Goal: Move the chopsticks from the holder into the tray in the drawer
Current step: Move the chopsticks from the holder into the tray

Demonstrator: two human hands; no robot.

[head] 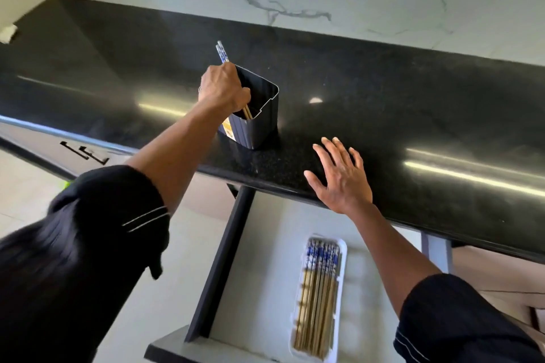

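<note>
Chopsticks (221,52), apparently a pair: blue-and-white patterned tops poking up past the knuckles, bamboo-coloured tips slanting down inside the holder (256,115). Pinched mid-shaft by the left hand (223,88), fingers curled shut around them at the holder's near rim. Likely very light, stiff, smooth; prone to sliding or scissoring apart if gripped loosely, hardly fragile. Best held where now held, both sticks squeezed together near the middle so neither end swings, then lifted straight up to clear the dark walls. No others visible in the holder, though its depths not fully shown.

Holder itself: dark, squarish, open-topped, ribbed sides, a yellow label on the near face, standing upright on the black countertop (413,97) close to the front edge. Light enough, probably, to tip if the sticks drag against the rim.

Right hand (342,177) spread flat, fingers splayed, holding nothing, at the counter's front edge, well apart from the holder.

Below the edge, open drawer (265,244), pale inside, dark side rail. White tray (342,244) within, already carrying a neat row of matching chopsticks, patterned ends toward the counter.
</note>
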